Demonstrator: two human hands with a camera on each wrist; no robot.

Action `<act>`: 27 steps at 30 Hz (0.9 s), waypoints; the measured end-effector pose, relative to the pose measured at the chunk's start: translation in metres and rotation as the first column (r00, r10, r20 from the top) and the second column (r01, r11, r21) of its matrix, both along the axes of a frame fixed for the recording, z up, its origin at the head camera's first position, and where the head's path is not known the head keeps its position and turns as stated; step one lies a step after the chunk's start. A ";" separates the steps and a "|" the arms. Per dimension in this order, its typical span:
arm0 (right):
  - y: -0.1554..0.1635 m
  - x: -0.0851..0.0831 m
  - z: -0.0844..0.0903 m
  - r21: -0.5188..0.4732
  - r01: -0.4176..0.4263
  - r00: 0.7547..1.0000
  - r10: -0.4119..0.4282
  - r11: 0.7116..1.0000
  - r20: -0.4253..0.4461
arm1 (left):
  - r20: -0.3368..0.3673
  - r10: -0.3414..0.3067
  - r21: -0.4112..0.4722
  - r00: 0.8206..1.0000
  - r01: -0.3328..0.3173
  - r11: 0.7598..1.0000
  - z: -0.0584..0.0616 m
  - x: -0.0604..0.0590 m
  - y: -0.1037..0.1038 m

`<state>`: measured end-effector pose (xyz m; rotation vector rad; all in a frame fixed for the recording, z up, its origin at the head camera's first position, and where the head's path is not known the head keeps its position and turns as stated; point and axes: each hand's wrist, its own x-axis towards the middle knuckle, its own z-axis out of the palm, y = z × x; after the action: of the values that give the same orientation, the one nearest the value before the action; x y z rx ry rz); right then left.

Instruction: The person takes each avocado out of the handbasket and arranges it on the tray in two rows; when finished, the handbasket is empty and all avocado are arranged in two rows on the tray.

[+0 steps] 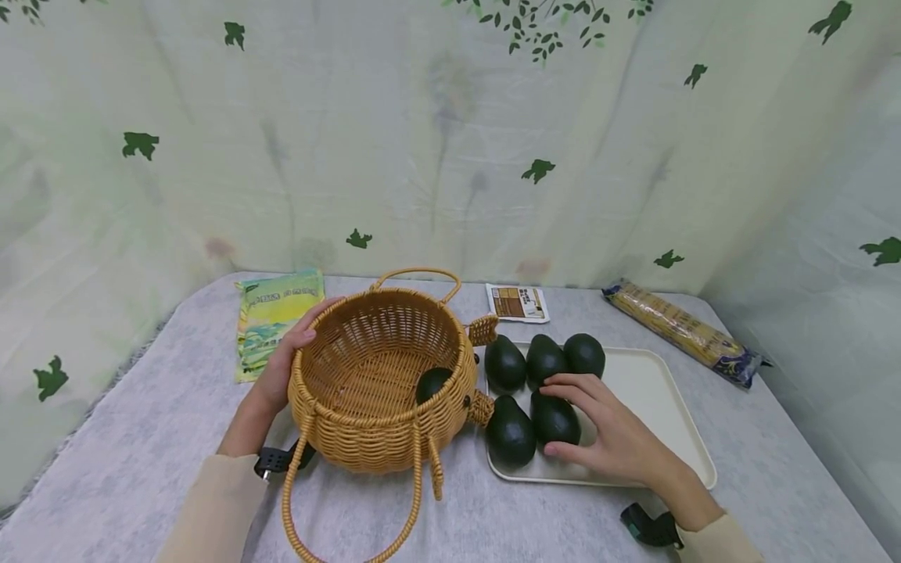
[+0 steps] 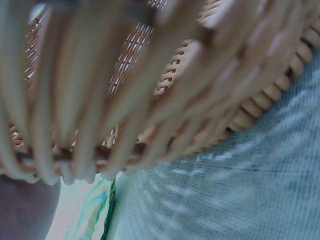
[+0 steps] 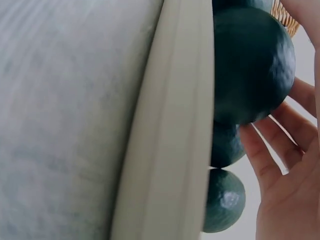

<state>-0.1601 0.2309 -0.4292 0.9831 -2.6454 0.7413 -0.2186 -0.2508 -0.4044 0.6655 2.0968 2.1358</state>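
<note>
Dark green avocado [image 1: 554, 418] under our right hand [image 1: 611, 439], on the tray.

We curl the right fingers [image 1: 563, 384] over this avocado, thumb at its near end; its long axis runs toward and away from us, and it lies just right of the wicker basket [image 1: 366, 414]. Our left hand [image 1: 278, 374] grips the basket's left rim, fingers hooked over the edge. We count five avocados on the cream tray [image 1: 655, 391]: three in the far row, two near, plus one inside the basket. On the desk [image 1: 141, 461] behind lie a green packet [image 1: 274, 317], a small card [image 1: 517, 303] and a long wrapped pack [image 1: 679, 330].
</note>
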 end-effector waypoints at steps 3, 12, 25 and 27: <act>-0.001 -0.001 0.002 -0.006 -0.009 1.000 0.009 1.000 -0.002 | 0.000 -0.001 0.004 1.000 0.001 1.000 0.000 0.000 -0.001; -0.005 -0.001 0.009 -0.030 -0.036 0.999 0.035 0.999 -0.022 | -0.002 -0.013 0.002 1.000 0.013 1.000 -0.001 -0.001 0.000; -0.015 -0.004 0.019 -0.085 -0.100 0.995 0.098 0.991 -0.021 | 0.004 -0.010 0.005 1.000 0.010 1.000 0.000 0.000 0.000; -0.017 -0.004 0.020 -0.089 -0.107 0.994 0.106 0.990 -0.018 | 0.004 -0.007 0.005 1.000 0.007 1.000 0.000 0.000 0.000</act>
<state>-0.1645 0.2144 -0.4092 1.1073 -2.5400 0.8664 -0.2182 -0.2511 -0.4043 0.6667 2.0853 2.1374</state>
